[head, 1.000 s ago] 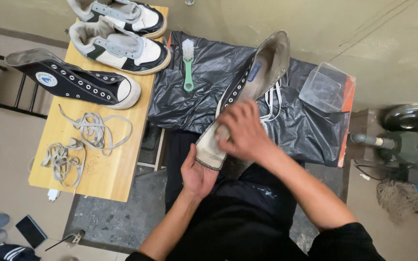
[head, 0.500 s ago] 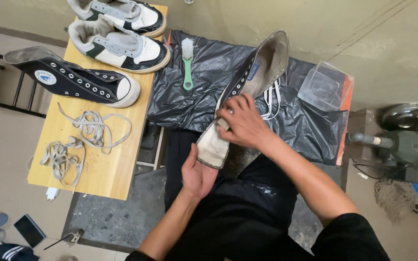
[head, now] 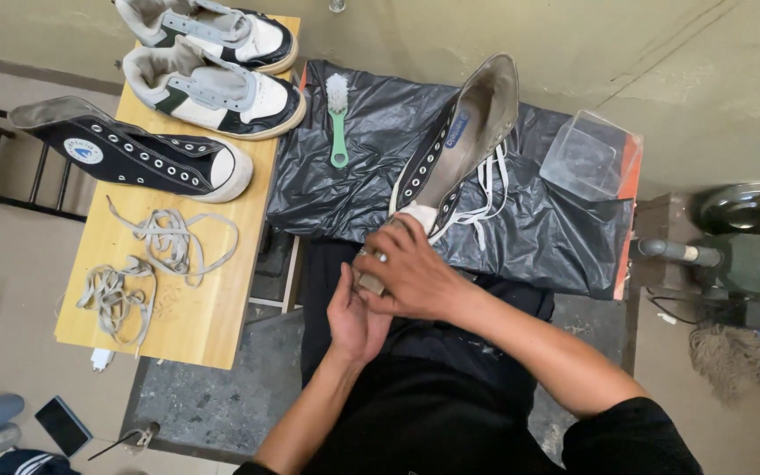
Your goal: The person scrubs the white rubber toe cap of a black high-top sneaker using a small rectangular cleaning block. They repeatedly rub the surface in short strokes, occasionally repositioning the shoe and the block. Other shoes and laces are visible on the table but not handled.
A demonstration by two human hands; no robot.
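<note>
Now, from the head view, the left hand [head: 354,318] cups the toe of a black high-top sneaker [head: 456,145] from below, its fingers wrapped on the toe. The right hand [head: 411,274] lies over the same toe, fingers clamped on it. The sneaker stretches away over a black plastic sheet [head: 556,237], its white laces [head: 488,195] trailing. A green brush [head: 338,119] lies on the sheet. On the wooden desk [head: 213,325] to the left rest another black sneaker [head: 134,158], two white sneakers [head: 213,88] and loose laces [head: 147,264].
</note>
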